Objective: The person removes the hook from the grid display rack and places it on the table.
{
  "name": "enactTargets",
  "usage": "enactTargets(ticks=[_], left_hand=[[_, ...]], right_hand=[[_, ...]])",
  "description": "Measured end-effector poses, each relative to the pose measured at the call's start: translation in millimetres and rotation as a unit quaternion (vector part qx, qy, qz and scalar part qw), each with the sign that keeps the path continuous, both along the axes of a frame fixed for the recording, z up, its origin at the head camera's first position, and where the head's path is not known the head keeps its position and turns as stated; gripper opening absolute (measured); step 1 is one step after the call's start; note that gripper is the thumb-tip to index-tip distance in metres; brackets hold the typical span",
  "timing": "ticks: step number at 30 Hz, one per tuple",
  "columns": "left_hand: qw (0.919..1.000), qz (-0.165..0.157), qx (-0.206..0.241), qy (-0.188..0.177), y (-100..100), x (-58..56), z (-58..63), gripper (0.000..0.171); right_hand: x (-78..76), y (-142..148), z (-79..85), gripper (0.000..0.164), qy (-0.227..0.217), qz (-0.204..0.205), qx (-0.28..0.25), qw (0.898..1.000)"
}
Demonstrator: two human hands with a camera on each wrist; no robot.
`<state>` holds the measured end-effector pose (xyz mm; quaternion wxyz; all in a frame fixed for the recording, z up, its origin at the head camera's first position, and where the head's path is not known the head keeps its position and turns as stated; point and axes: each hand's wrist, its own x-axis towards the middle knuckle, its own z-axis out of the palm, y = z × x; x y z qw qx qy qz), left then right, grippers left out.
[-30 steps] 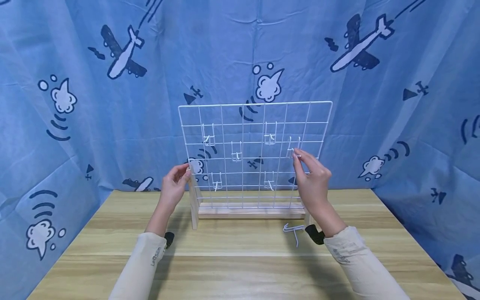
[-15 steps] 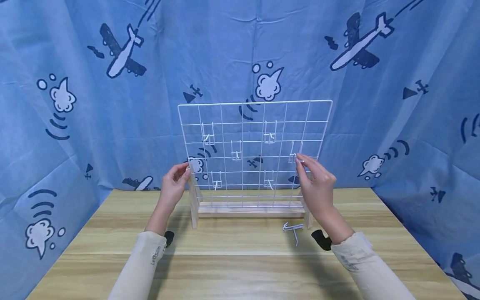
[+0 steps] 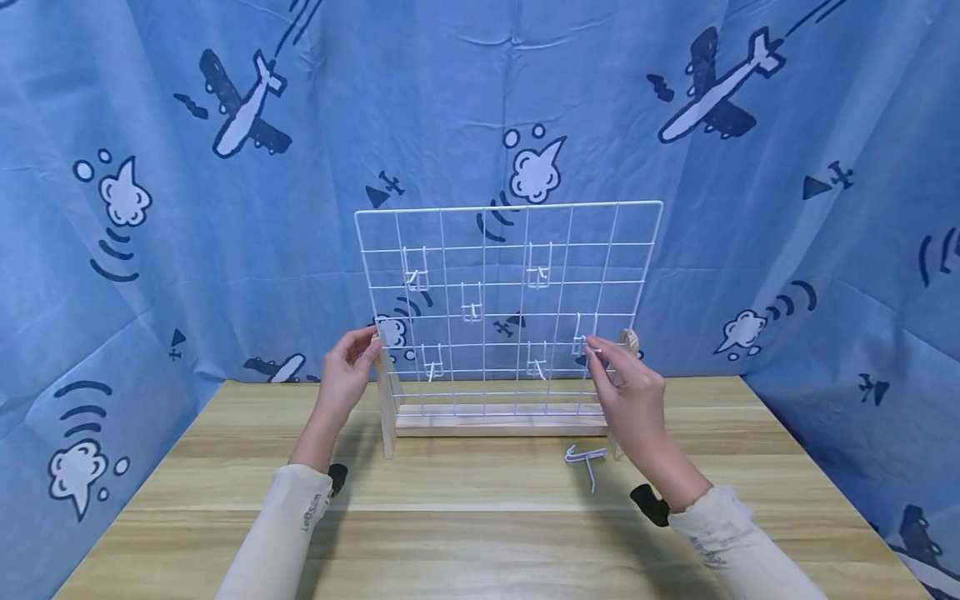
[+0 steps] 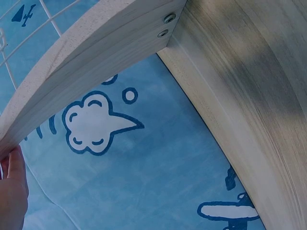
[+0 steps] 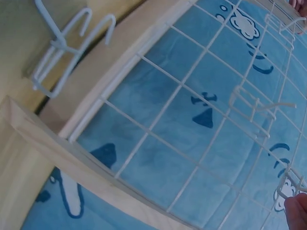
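Observation:
A white wire grid panel (image 3: 510,206) stands upright in a pale wooden stand (image 3: 501,428). My left hand (image 3: 347,375) holds the top of the stand's left post (image 4: 72,72), thumb and fingers on either side of the wood. At the lower right of the grid, my right hand (image 3: 630,396) pinches a white wire hook (image 3: 578,344) by its prong. That hook lies against the panel; whether its bent ends catch a wire I cannot tell. Several similar hooks (image 3: 538,277) hang on the grid. In the right wrist view, fingertips (image 5: 297,211) show at the edge.
One loose white hook (image 3: 585,456) lies on the wood-grain table (image 3: 480,542), in front of the stand's right end. Behind the table hangs a blue curtain (image 3: 420,100) printed with planes and clouds. The stand's right post (image 3: 628,340) is partly hidden by my right hand.
My right hand has moved down along the right side of the grid with the hook, first slightly right, then back left. The left hand stays at the post.

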<state>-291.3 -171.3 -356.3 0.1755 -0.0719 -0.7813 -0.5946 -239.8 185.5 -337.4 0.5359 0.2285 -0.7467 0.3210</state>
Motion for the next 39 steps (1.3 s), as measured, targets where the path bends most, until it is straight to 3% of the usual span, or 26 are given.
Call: enactTargets(ticks=[22,35,39], left_hand=[[1.0000,-0.006,0.005,0.003,0.5,1.1,1.3,0.038],[0.9999,-0.008,0.001,0.012,0.8,1.3,1.4,0.039],[0.9998,-0.013,0.005,0.012,0.4,1.5,1.1,0.037]], right_hand=[[7.3,1.6,-27.7,0.019,-0.078,-0.007,0.047,0.996],[8.5,2.8,-39.7,0.020,-0.100,0.022,0.072,0.992],[7.2,2.4,-44.8,0.021,-0.077,0.037,0.081,0.993]])
